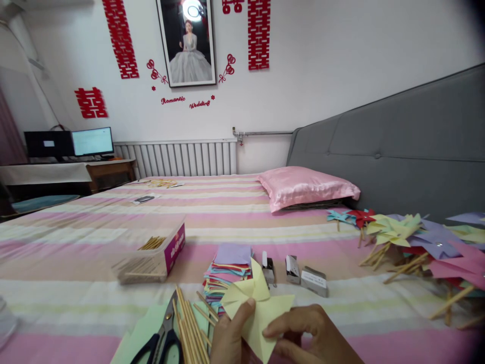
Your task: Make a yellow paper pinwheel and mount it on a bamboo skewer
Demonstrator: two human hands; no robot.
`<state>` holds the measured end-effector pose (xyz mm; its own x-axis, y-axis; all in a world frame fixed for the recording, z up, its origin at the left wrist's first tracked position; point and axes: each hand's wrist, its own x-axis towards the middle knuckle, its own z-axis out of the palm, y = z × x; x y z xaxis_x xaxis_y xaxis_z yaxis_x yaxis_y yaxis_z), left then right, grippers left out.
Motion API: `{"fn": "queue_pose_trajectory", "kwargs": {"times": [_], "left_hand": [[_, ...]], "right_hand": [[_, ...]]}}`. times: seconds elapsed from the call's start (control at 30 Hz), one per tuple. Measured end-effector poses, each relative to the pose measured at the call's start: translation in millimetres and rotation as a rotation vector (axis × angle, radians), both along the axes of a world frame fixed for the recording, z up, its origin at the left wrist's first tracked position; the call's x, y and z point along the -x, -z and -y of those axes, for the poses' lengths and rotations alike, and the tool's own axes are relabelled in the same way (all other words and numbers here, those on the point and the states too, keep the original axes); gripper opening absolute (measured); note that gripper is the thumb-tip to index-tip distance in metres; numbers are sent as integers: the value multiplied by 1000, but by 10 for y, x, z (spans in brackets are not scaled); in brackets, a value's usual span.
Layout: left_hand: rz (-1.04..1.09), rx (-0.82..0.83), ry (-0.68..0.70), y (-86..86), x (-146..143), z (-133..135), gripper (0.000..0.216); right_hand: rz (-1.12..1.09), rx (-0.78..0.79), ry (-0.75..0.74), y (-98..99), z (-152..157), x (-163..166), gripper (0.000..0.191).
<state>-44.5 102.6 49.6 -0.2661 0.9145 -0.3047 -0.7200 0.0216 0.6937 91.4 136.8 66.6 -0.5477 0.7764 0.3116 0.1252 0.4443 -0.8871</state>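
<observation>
A pale yellow paper pinwheel [261,311] is held up in front of me, some of its corners folded in toward the middle. My left hand [229,336] grips it from the left, thumb pressed near its centre. On the other side my right hand [303,331] pinches its lower right part between thumb and fingers. Just behind stands a stack of coloured paper squares [231,255], purple on top. Left of my hands lie several thin wooden sticks [187,323] and dark-handled scissors [164,328] on light green paper [129,338].
A clear plastic box [147,265] with sticks sits at left. Small boxes [313,280] and a black-and-white stapler-like item [267,268] lie beyond the stack. Finished pinwheels [435,237] pile up at right, near a pink pillow [306,187] and the grey headboard [397,136].
</observation>
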Motion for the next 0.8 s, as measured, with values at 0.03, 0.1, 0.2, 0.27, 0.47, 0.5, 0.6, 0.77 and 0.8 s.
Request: {"fn": "queue_pose_trajectory", "kwargs": {"times": [0.03,0.1,0.2,0.27,0.47,0.5,0.6,0.77,0.8], "left_hand": [[3,-3,5,6,-3,-2,48],[14,-12,19,8,-8,-8,48],[5,-35,15,7,-17,-16,43],[-2,-27,-7,17,-22,-25,39],[-128,12,-95,110,-16,-70,28],[-169,13,-115,121,-16,-75,28],[-256,16,-178,111,-37,-73,31],[-380,33,-256,22,-100,-35,39],[-405,30,-262,17,-105,-30,41]], "right_hand": [[0,-8,-5,1,-7,1,32],[17,-21,3,18,-24,6,26],[63,-35,10,62,-57,26,10],[52,11,-18,90,-80,48,12],[-103,256,-1,147,-104,111,31],[-110,276,1,158,-102,117,32],[-103,294,35,204,-102,127,34],[-117,284,126,285,-117,141,36],[-122,289,142,294,-119,144,36]]}}
